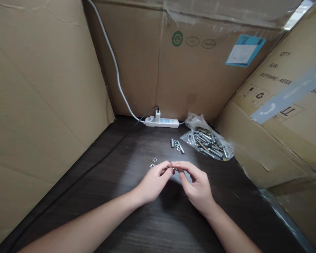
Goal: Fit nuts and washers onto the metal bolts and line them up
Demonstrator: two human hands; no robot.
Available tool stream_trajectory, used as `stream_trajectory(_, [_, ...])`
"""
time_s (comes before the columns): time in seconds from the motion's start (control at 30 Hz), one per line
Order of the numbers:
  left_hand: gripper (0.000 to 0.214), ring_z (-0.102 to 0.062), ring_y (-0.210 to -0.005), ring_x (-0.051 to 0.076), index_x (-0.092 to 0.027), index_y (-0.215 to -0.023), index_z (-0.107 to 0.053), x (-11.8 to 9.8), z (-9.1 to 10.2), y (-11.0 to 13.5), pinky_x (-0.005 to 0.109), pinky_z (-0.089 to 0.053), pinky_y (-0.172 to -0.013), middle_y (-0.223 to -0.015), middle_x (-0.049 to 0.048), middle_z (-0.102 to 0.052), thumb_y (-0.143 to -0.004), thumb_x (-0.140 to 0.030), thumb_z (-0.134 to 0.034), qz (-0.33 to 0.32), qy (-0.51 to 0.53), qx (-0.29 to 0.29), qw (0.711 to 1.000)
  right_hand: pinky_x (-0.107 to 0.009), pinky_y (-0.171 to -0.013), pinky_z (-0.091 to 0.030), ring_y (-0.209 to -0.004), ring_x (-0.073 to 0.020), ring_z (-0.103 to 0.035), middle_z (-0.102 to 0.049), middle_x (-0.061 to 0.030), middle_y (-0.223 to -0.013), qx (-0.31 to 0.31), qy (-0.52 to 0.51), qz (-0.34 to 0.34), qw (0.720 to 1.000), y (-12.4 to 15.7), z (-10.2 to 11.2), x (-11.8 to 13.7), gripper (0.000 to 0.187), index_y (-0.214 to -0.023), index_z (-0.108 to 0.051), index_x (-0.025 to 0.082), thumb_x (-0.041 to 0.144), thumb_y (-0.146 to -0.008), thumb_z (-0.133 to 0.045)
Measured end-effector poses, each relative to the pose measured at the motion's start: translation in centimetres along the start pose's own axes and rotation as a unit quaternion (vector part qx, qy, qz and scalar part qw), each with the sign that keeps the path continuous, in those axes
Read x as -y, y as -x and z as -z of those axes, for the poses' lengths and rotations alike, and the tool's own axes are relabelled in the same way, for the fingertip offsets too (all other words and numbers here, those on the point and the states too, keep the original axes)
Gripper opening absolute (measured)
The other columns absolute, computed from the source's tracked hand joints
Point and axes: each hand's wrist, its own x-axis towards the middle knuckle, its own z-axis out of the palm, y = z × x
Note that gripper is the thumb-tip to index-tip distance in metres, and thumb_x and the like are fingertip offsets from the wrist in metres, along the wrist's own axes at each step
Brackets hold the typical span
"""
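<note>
My left hand and my right hand meet fingertip to fingertip over the dark wooden table. Both pinch one small metal part between them; it looks like a bolt, but it is mostly hidden by my fingers. Just left of my left fingertips lie two loose washers. Farther back rest a metal sleeve, a bolt and small nuts. A clear plastic bag of several expansion bolts lies behind and to the right of my right hand.
Cardboard boxes wall in the table on the left, back and right. A white power strip with a plugged charger sits at the back edge, its white cable running up the boxes.
</note>
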Motion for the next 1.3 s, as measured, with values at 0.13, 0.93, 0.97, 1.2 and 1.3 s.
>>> stream_trajectory(0.13, [0.02,-0.041,-0.066,0.01,-0.017,-0.082,-0.052,0.1,0.5,0.1,0.022,-0.035,-0.062,-0.071,-0.0033,-0.048,-0.09,-0.03,-0.04,-0.059,-0.092,0.001,0.994,-0.033,-0.082,-0.051,-0.092,-0.0187,-0.062,-0.067,-0.0056,-0.098,0.0,0.001,0.008,1.0,-0.2,0.1,0.1,0.029,-0.1,-0.067,0.022,0.006,-0.081,-0.052])
stream_trajectory(0.93, [0.011,-0.052,-0.07,0.012,-0.021,-0.084,-0.053,-0.7,1.4,0.3,0.021,-0.038,-0.06,-0.078,-0.002,-0.058,-0.087,-0.023,-0.043,-0.122,-0.349,-0.048,0.928,-0.031,-0.077,-0.054,-0.087,-0.0183,-0.065,-0.067,-0.0071,-0.1,0.021,-0.072,-0.108,0.991,0.0,-0.7,-0.5,0.023,-0.107,-0.064,0.02,0.024,-0.086,-0.055])
stream_trajectory(0.97, [0.012,-0.053,-0.071,0.012,-0.021,-0.085,-0.054,-0.7,1.4,0.3,0.021,-0.039,-0.061,-0.078,-0.0015,-0.058,-0.087,-0.024,-0.042,-0.121,-0.349,-0.048,0.928,-0.032,-0.077,-0.054,-0.087,-0.0186,-0.065,-0.067,-0.0073,-0.1,0.02,-0.069,-0.11,0.991,0.0,-0.7,-0.5,0.023,-0.107,-0.064,0.02,0.024,-0.086,-0.055])
stream_trajectory(1.2, [0.011,-0.053,-0.07,0.013,-0.02,-0.08,-0.052,-0.8,1.7,0.2,0.021,-0.039,-0.06,-0.078,-0.0012,-0.058,-0.086,-0.023,-0.044,-0.122,-0.36,-0.034,0.924,-0.031,-0.076,-0.053,-0.083,-0.0174,-0.063,-0.066,-0.007,-0.097,0.028,-0.041,-0.071,0.996,-0.2,-0.7,-0.7,0.024,-0.106,-0.065,0.021,0.021,-0.084,-0.055])
stream_trajectory(1.3, [0.011,-0.053,-0.069,0.013,-0.02,-0.08,-0.052,-0.7,1.9,0.2,0.022,-0.038,-0.061,-0.077,-0.0007,-0.058,-0.087,-0.024,-0.044,-0.124,-0.378,-0.029,0.917,-0.03,-0.075,-0.052,-0.082,-0.0167,-0.062,-0.065,-0.0068,-0.096,0.039,-0.04,-0.066,0.996,-0.2,-0.6,-0.9,0.024,-0.107,-0.065,0.021,0.021,-0.085,-0.054])
